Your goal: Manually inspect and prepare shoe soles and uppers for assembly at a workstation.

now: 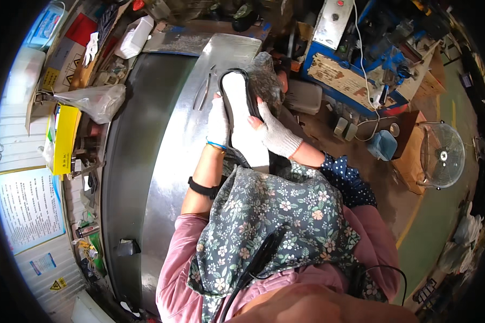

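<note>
Between my hands lies a boot-shaped piece (235, 110) with a white sole-shaped face and a black rim, its rounded end pointing away from me. My left hand (218, 123), in a pale fingerless glove, grips its left edge. From the other side my right hand (276, 132), gloved the same way, holds it with the thumb lying on the white face. The piece's near end reaches my flowered apron (275, 215). A thin metal hand tool (203, 92) rests on the shiny metal bench (172, 151), left of my left hand. Crumpled clear plastic (265, 78) sits just beyond my right hand.
A dark conveyor belt (137, 145) runs along the bench's left side. Beyond it, shelving holds a plastic bag (97, 102) and a yellow box (66, 139). To the right are a blue machine (337, 78), a blue bin (382, 145) and a round fan (443, 155).
</note>
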